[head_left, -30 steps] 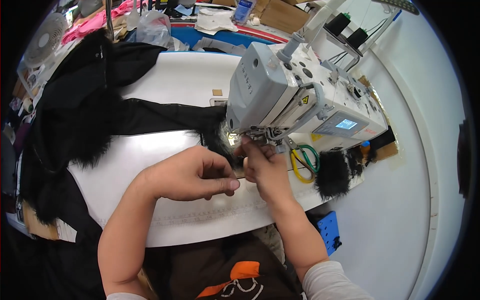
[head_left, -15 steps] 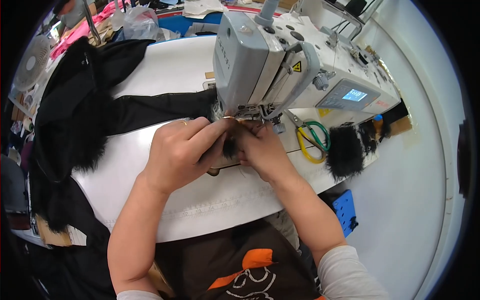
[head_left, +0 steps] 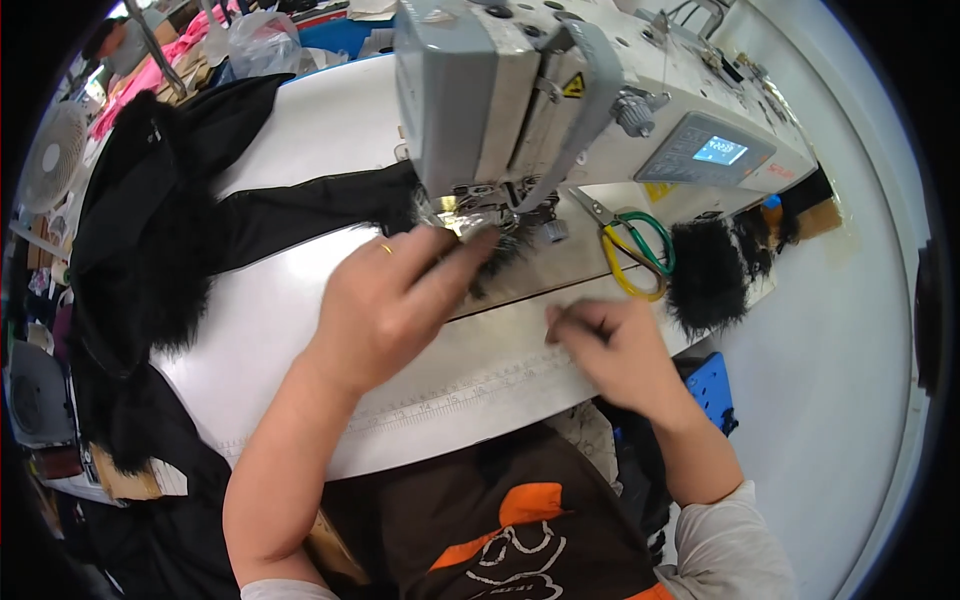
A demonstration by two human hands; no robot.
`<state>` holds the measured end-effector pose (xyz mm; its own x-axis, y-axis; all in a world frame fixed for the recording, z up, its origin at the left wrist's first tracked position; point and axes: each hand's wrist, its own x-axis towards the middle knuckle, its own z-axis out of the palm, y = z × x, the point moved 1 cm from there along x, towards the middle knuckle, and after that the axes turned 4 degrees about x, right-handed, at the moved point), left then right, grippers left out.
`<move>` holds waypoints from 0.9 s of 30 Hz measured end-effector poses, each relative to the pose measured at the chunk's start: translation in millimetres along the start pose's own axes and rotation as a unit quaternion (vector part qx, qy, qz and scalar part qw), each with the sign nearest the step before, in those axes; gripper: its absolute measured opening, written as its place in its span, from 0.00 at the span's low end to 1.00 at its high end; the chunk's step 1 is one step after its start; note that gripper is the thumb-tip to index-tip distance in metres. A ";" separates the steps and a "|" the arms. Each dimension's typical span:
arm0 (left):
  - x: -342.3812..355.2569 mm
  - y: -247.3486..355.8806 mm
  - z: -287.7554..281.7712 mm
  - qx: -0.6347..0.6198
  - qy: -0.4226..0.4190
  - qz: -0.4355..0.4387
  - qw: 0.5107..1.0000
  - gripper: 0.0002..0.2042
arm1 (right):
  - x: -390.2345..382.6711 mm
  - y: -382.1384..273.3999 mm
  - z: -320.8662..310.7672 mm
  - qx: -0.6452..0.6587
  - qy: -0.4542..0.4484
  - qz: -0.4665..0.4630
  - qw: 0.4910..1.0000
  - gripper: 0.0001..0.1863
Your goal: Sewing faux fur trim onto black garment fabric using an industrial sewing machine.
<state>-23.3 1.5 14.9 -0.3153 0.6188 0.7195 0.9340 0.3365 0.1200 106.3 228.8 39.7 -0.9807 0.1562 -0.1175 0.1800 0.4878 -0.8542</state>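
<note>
My left hand, with a ring on one finger, reaches to the sewing machine's presser foot area. Its bent, slightly blurred fingers close at the edge of a black fur trim; the thumb side is hidden. From there, a flat black fabric strip runs left across the white table. My right hand is apart from the fur, above the near part of the table, its fingers curled in with nothing visible in them. Nearest to it are scissors with yellow and green handles, lying right of the needle.
The sewing machine stands over the work, its lit screen at right. A black fur piece lies at the table's right edge. A black fur-trimmed garment covers the left side. A blue perforated piece shows below the right edge.
My right hand has left the fur at the needle and moved right and toward me. My left hand stays by the fur. The view has shifted a little.
</note>
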 end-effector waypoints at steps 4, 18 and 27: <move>3.8 20.6 8.2 -0.024 -0.063 0.054 0.996 0.17 | -28.7 -7.6 -1.1 0.052 -0.057 0.019 0.997 0.18; 8.9 28.8 6.7 -0.020 -0.038 0.025 0.999 0.15 | 24.8 35.3 -88.5 -0.375 0.082 -0.136 0.913 0.34; 1.6 19.6 9.9 -0.024 -0.025 -0.004 0.999 0.14 | -37.7 -2.9 -109.1 -0.255 -0.038 -0.083 0.963 0.30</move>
<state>-7.2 16.0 11.6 -0.3303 0.6514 0.6831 0.9378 0.3087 0.1590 151.0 315.2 101.9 -0.9985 -0.0140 -0.0527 0.0147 0.8616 -0.5074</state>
